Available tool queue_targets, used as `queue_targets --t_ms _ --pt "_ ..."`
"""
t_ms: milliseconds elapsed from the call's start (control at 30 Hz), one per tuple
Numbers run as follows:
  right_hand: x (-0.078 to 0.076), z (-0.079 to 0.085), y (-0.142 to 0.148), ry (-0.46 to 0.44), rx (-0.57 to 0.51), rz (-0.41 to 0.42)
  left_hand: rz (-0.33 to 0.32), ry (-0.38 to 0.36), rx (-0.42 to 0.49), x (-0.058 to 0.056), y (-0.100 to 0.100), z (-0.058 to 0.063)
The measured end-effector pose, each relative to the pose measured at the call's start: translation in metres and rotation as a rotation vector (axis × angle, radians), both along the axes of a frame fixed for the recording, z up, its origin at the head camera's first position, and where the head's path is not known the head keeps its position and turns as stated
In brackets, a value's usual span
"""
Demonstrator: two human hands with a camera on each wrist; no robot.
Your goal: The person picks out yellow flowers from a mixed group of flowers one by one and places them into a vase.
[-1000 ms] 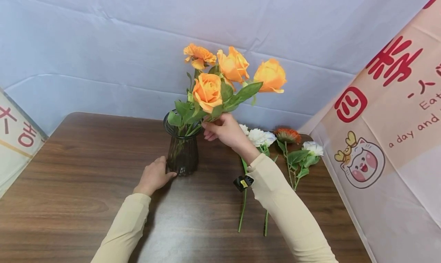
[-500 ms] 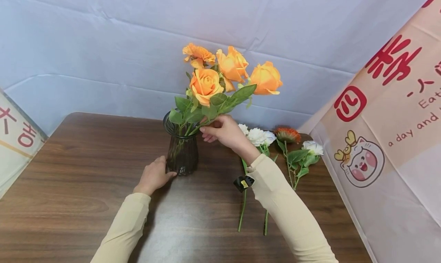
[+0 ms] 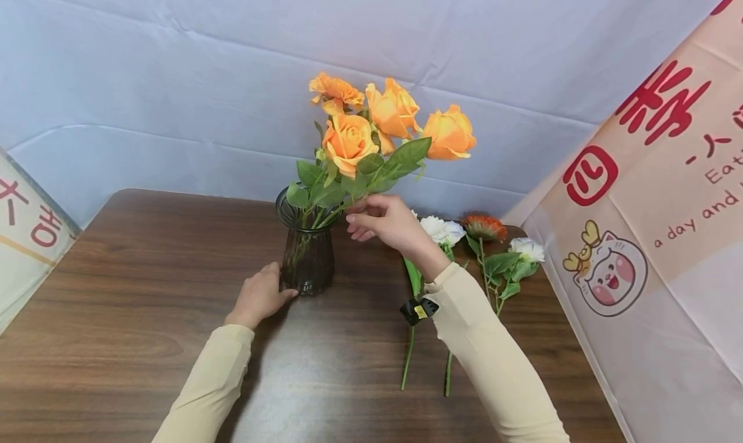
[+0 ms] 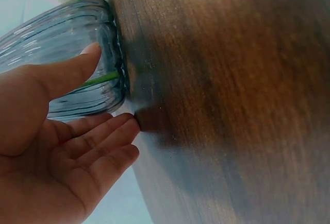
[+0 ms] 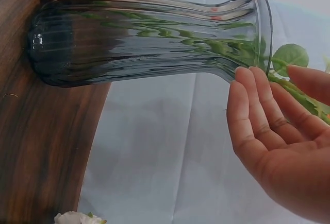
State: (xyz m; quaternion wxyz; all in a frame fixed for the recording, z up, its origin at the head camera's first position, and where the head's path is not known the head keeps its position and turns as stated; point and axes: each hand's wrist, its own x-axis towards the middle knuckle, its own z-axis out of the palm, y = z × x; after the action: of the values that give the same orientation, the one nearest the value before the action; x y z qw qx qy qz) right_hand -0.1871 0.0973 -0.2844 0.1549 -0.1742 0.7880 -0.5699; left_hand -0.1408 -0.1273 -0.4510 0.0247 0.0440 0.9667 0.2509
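Observation:
A dark ribbed glass vase point(image 3: 307, 262) stands upright, holding orange flowers, among them an orange rose point(image 3: 350, 143) in front and another rose point(image 3: 451, 133) leaning far right. My left hand point(image 3: 262, 296) rests at the vase's lower left side, thumb along the front of its base. In the left wrist view its fingers point(image 4: 105, 144) lie loosely extended beside the glass. Close to the right of the rim is my right hand point(image 3: 391, 224), fingers loosely extended. The right wrist view shows its fingertips point(image 5: 252, 74) right at the rim, the thumb apart, and green stems point(image 5: 296, 92) behind the fingers.
On the brown wooden table point(image 3: 145, 288), right of the vase, lie white flowers point(image 3: 442, 230), a red-orange flower point(image 3: 485, 228) and another white flower point(image 3: 528, 249), stems toward me. A pale cloth point(image 3: 203, 108) hangs behind, and a printed banner point(image 3: 650, 204) borders the right side.
The right-leaning rose has dropped slightly and shifted left. My right hand has loosened from the stem and drawn a little to the right. The left hand and vase have stayed put.

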Motion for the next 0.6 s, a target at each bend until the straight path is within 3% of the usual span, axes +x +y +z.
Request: queue_targets --t_ms 600 --pt "0.003 -0.003 0.016 -0.037 0.002 -0.043 0.000 0.012 0.002 0.001 -0.001 -0.001"
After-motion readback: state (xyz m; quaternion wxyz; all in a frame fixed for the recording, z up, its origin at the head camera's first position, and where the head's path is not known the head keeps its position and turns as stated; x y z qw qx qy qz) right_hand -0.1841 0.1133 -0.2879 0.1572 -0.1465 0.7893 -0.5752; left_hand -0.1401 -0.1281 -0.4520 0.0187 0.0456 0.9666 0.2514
